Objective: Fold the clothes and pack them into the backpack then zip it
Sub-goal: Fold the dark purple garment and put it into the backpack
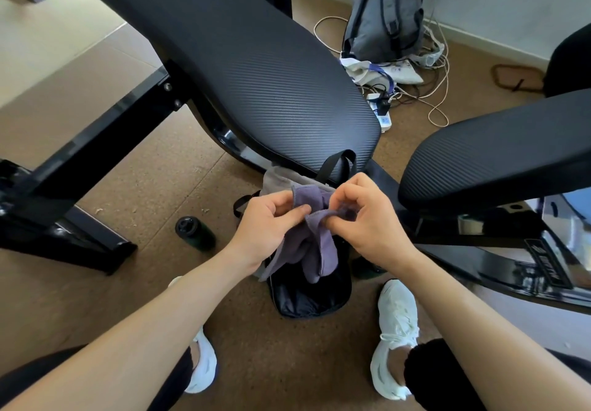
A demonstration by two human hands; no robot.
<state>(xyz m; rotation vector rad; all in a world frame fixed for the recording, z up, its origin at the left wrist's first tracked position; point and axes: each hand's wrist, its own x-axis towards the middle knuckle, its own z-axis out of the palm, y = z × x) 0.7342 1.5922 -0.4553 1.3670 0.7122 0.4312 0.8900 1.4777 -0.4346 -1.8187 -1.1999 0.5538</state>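
Purple garment point(316, 250): soft, light, floppy, likely to bunch. Best pinched at hem or corners. Held over open backpack point(311, 302) standing on floor point(128, 282), just beside end of bench point(256, 75). Left hand point(265, 222) and right hand point(364, 219) close together, fingers point(339, 199) clamped on top edge. Lower part hanging into backpack mouth. Inside dark, contents hard to tell. Grey fabric point(278, 180) at far side, flap or clothing unclear.

We record the garment point(315, 244) as muted purple, plain, with no print. The backpack point(311, 298) below it is black. The fabric point(281, 180) behind is light grey. The pad point(256, 68) is black with a fine diagonal weave pattern. The floor point(160, 187) is speckled brown. The shoes point(396, 324) are white, the bottle point(195, 233) dark.
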